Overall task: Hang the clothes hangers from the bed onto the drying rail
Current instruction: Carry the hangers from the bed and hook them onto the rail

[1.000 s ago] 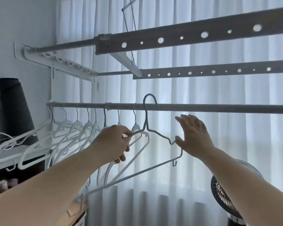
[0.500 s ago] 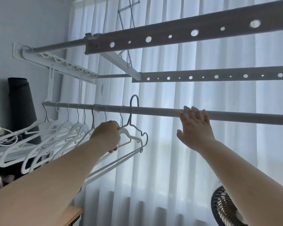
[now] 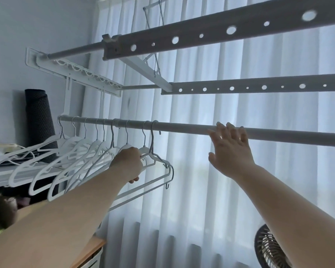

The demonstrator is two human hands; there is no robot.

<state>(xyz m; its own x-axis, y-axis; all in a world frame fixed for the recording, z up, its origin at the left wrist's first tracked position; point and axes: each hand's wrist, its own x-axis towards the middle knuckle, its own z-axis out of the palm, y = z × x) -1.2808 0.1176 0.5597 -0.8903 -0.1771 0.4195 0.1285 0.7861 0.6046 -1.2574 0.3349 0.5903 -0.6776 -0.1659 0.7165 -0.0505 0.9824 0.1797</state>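
A round drying rail [image 3: 182,126] runs across the view in front of white curtains. Several white hangers [image 3: 46,151] hang in a row at its left end. The grey hanger [image 3: 162,163] is the rightmost one, with its hook over the rail. My left hand [image 3: 127,164] grips the grey hanger's near shoulder just below the hook. My right hand [image 3: 229,147] reaches up further right, its straight fingers resting against the rail and holding nothing.
Two flat perforated bars [image 3: 240,87] of the ceiling rack hang above the rail. A dark rolled mat [image 3: 40,122] stands by the left wall over a shelf. A fan [image 3: 269,248] sits at the lower right. A wooden unit [image 3: 89,252] is below my left arm.
The grey hanger's hook went from beside the rail onto it, then slid left against the white hangers. My right hand left the hanger's shoulder and rose to the rail.
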